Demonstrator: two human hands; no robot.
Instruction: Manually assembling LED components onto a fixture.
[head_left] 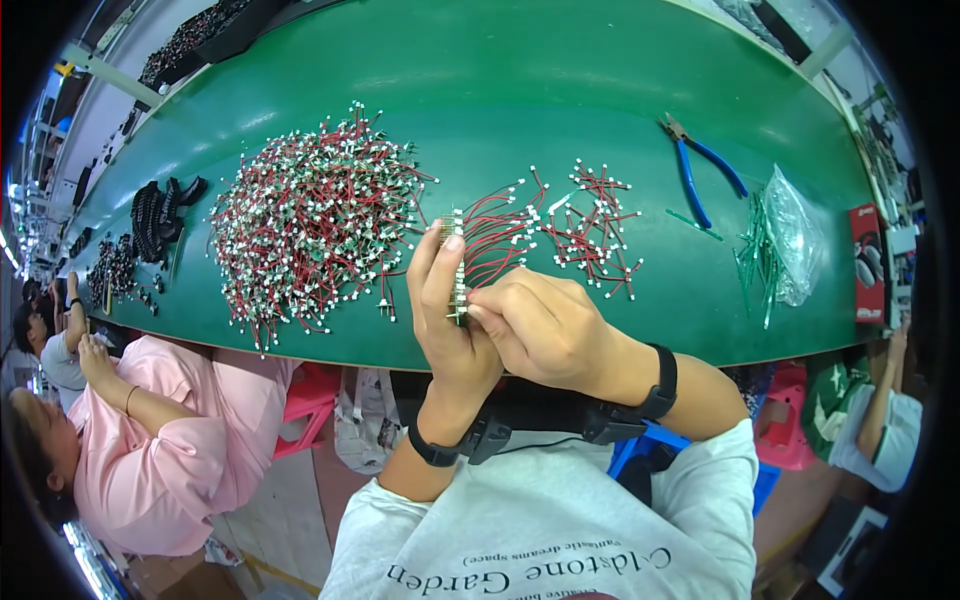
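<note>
My left hand (445, 325) grips a narrow strip of small circuit boards (461, 262), fingers stretched along its left side and the strip standing nearly straight away from me. Short red wires (500, 238) with white plugs fan out from the strip's right side. At the strip's near end, my right hand (550, 325) is closed in a pinch; whether a wire or plug is between the fingertips is hidden. Left of my hands lies a large heap of red-wired white connectors (310, 220). A smaller scatter of wired connectors (595, 235) lies to the right.
Blue-handled cutters (690, 170) lie on the green table (520, 80) at the far right. Beyond them are thin green strips (762, 250), a clear plastic bag (797, 240) and a red box (867, 262). Black parts (155, 220) lie far left. A person in pink (180, 430) sits at my left.
</note>
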